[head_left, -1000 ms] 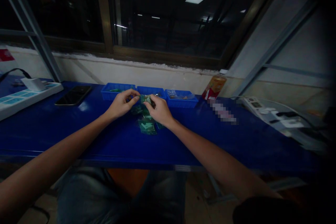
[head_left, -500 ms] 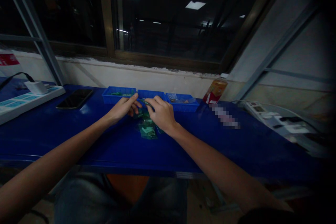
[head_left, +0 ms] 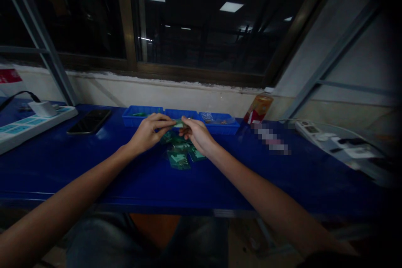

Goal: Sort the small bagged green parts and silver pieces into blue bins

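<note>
Between my two hands is a small green plastic bag (head_left: 179, 124), held above the table in front of the blue bins. My left hand (head_left: 150, 131) pinches its left end with thumb and fingertips. On the other side, my right hand (head_left: 197, 134) has its thumb and fingers closed on the right end. What the bag contains is too small to make out. Just below my hands lies a pile of similar green bags (head_left: 179, 159), with pale plugs and screws showing through the nearest one.
A row of blue bins stands along the wall: the left bin (head_left: 138, 120) holds green pieces, the right bin (head_left: 220, 127) a clear bag. A phone (head_left: 90, 121) and power strip (head_left: 37, 122) lie left. An orange-and-red box (head_left: 259, 109) and another power strip (head_left: 333, 142) are right.
My hands have turned inward around the small green bag, and both now grip its ends. My right hand has shifted slightly right, uncovering more of the pile below.
</note>
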The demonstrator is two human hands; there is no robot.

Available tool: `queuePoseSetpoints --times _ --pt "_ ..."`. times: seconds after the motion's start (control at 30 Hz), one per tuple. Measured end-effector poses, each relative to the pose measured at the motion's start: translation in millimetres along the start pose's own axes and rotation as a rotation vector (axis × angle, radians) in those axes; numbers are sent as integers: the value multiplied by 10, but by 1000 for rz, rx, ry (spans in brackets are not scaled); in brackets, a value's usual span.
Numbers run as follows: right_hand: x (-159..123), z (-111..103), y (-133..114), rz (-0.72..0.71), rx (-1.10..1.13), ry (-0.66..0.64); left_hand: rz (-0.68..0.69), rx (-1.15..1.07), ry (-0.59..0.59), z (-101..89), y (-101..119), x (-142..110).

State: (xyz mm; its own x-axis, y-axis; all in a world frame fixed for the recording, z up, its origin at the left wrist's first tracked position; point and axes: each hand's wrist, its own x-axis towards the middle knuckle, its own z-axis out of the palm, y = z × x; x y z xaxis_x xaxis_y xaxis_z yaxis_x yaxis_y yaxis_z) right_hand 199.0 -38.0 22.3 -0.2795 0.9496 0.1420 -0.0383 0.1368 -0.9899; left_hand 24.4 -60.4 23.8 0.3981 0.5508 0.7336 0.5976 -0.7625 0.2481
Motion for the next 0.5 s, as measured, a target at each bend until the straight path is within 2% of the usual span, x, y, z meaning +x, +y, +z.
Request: queuePoseSetpoints --times 0.07,0.13,0.23,0.37,0.5 --pt "-6 12 2 -22 8 19 16 -13 -11 13 7 -4" --pt "-9 22 20 -77 -37 63 -59 -61 6 11 5 -2" --pt "-8 25 57 -225 -140 155 -266 -217 -9 -12 -4 11" --pt "-47 28 65 -530 -359 202 -548 -594 -176 -20 14 31" --pt "-144 51 23 -729 -551 154 -735 -847 -116 0 42 37"
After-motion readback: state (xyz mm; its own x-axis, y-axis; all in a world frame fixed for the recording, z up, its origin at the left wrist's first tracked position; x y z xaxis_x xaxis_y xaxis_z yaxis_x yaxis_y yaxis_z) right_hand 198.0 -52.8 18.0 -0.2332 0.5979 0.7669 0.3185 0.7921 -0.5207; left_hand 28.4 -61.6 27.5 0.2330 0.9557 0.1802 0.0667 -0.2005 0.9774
